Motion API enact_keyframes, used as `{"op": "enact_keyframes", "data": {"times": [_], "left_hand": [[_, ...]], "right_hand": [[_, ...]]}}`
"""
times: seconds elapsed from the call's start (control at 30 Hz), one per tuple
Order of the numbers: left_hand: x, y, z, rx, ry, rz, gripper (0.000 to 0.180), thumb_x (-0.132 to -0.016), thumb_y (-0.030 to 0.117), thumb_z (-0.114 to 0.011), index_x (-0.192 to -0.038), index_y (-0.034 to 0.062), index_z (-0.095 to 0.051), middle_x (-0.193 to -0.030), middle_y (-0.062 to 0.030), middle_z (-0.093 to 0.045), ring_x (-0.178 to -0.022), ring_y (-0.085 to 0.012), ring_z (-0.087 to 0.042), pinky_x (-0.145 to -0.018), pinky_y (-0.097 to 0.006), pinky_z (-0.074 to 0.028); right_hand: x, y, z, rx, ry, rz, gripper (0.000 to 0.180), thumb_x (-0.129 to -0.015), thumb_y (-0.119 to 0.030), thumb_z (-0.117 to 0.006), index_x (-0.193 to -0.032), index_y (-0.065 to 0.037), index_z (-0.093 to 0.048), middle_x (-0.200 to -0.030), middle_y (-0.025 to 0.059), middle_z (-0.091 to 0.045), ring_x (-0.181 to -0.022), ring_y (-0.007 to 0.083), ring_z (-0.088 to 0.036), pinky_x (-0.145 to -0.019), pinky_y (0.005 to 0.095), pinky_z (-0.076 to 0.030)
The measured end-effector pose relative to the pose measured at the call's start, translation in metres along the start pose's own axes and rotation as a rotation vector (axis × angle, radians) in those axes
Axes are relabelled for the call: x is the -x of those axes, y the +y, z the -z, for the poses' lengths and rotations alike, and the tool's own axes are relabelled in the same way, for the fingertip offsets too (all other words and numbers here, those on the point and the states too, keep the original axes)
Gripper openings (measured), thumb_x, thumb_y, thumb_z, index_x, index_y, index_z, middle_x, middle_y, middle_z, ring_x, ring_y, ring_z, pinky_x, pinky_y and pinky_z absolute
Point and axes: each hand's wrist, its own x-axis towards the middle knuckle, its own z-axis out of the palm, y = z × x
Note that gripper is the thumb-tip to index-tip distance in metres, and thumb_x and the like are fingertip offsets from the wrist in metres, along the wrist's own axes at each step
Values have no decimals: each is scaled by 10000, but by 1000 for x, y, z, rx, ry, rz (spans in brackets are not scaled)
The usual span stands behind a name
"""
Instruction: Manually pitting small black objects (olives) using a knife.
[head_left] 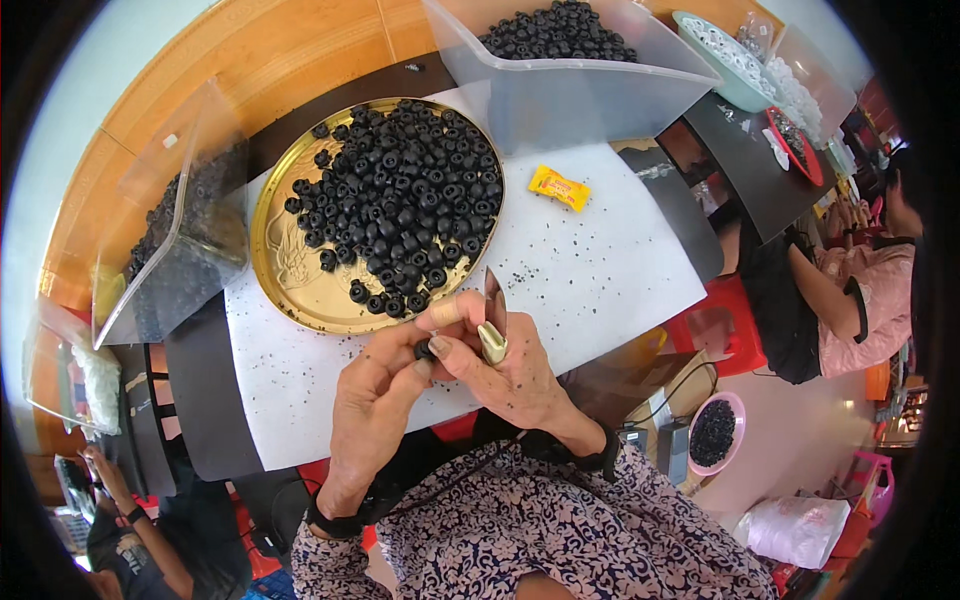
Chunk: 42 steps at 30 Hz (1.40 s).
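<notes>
My left hand [372, 392] is closed, pinching a small black hollow part [424, 350] between thumb and fingers. Tucked in my right hand [520, 382] is a small knife with a pale handle [492, 343], its dark blade [495, 295] pointing up and away. The right thumb and bandaged index finger also reach to the black part, so both hands meet there. Just beyond them stands a round gold tray [270, 265], heaped with many similar black parts [405, 200]. Part of the held piece is hidden by my fingers.
White paper [610, 260] with black crumbs covers the table; a yellow wrapped packet [560, 188] lies on it. Clear bins [590, 100] of black parts stand behind and left. A pink basin [738, 425] sits low right. Other people are seated at both sides.
</notes>
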Motion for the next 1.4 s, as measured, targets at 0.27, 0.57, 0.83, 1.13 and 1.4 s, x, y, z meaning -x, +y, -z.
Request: {"op": "enact_keyframes", "data": {"times": [0.27, 0.57, 0.83, 1.13, 1.4], "left_hand": [[3, 0, -3, 59, 25, -30, 275, -875, -20, -510, -1150, -17, -513, -907, -60, -643, -843, -72, -567, -753, -221, -446], [0, -2, -4, 141, 26, -49, 234, -885, -26, -486, -1118, -32, -507, -908, -73, -627, -852, -114, -606, -772, -239, -472], [2, -7, -3, 203, 75, -110, 225, -888, -35, -478, -1108, -24, -519, -908, -50, -599, -848, -110, -594, -782, -248, -484], [2, -13, -3, 217, 134, -174, 252, -873, -50, -477, -1117, -11, -525, -896, -35, -586, -799, -82, -560, -759, -248, -482], [3, -12, -4, 243, 159, -156, 236, -862, -15, -500, -1093, 4, -542, -943, -30, -567, -828, -80, -519, -747, -237, -440]], "right_hand": [[0, 6, -1, 57, 17, 44, 100, -865, -60, -596, -939, -2, -562, -754, 41, -620, -638, 64, -543, -582, 220, -452], [1, 4, -1, 0, 27, -25, 92, -877, -51, -579, -942, 13, -562, -767, 45, -631, -679, 54, -573, -616, 200, -468], [-1, 4, -2, -7, -10, -35, 104, -870, -48, -583, -949, 16, -562, -759, 56, -637, -694, 60, -593, -604, 197, -469], [0, 6, -1, 142, -73, 20, 193, -835, -55, -621, -1010, 0, -562, -737, 62, -625, -649, 85, -572, -592, 226, -462], [0, 7, 1, 180, -72, 44, 207, -824, -52, -623, -1021, -15, -569, -741, 62, -605, -650, 109, -568, -590, 242, -457]]}}
